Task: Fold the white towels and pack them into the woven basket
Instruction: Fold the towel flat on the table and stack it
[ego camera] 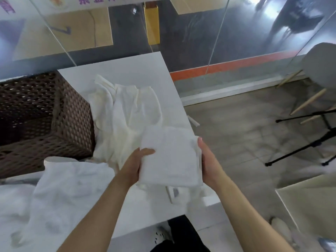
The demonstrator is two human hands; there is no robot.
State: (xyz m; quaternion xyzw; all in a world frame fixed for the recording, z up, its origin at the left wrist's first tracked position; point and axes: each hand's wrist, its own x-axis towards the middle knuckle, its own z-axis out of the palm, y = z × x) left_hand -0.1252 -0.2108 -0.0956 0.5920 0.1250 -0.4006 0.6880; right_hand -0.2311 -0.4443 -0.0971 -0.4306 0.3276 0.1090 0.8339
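While the left hand point(134, 166) and the right hand point(209, 160) grip opposite edges of the folded towel point(171, 157), each thumb lies on top and the fingers tuck out of sight beneath. The bundle is clamped from both sides and held over the near part of the table point(118, 70).

Some cloth hangs below the fold. Through the blur it may be a slack layer of this same towel, though I cannot be sure. If so, it is worth tucking in before the move, or the fold will likely open on the way.

To pack it well, I would keep the squeeze even and the towel level, carry it across to the left, and lower it flat. I would let go only once it rests inside.

A loose towel point(69, 188) sprawls just to the left of the arms. Farther back, a heap of unfolded towels point(127, 113) lies on the table against the basket point(72, 124). The basket stands at the left, its inside dark, and what it holds cannot be made out.

Beyond the table a chair point(320, 64) and a tripod point(309, 140) stand on the floor.
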